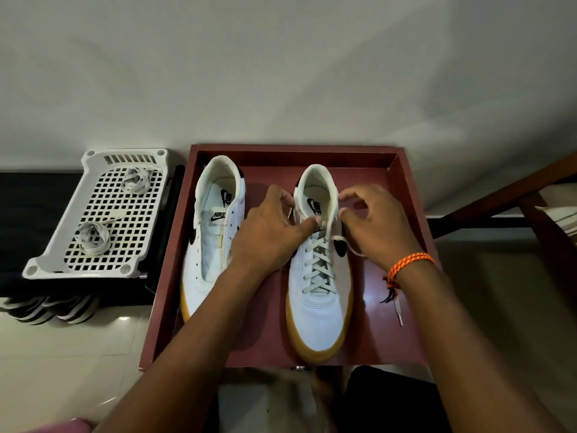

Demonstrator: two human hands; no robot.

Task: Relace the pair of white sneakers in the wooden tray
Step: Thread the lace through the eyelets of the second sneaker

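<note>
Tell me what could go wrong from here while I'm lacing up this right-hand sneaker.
1. The lace end trails loose on the wooden tray under your right hand's wrist; your arm might snag it and pull the crossings uneven.
2. Your left hand works at the top eyelets of the laced sneaker, partly hiding them, so one could get skipped.
3. The other sneaker has no lace; the spare laces sit apart in the white basket.
</note>
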